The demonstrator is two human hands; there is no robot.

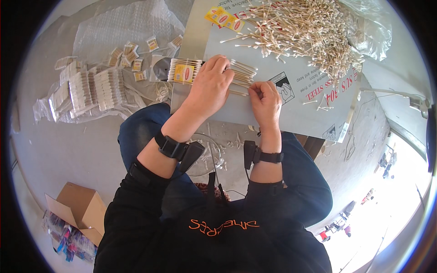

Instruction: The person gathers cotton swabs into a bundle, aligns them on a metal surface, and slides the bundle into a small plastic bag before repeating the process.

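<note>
My left hand [211, 82] lies curled over a row of cotton swabs on the metal-sheet tabletop, its fingers bent round them. Loose cotton swabs [242, 70] stick out to its right, side by side. Just left of that hand is a flat bundle of cotton swabs [172, 70] with a yellow label card [185, 73] on top. My right hand [266, 102] is closed in a pinch at the swabs' right ends. Whatever is between its thumb and fingers is too small to make out.
A large heap of loose cotton swabs [305, 32] covers the far right of the table. Yellow cards [223, 18] lie at the far edge. Stacked swab packs [95, 88] rest on plastic sheeting at left. An open cardboard box [79, 204] stands on the floor at lower left.
</note>
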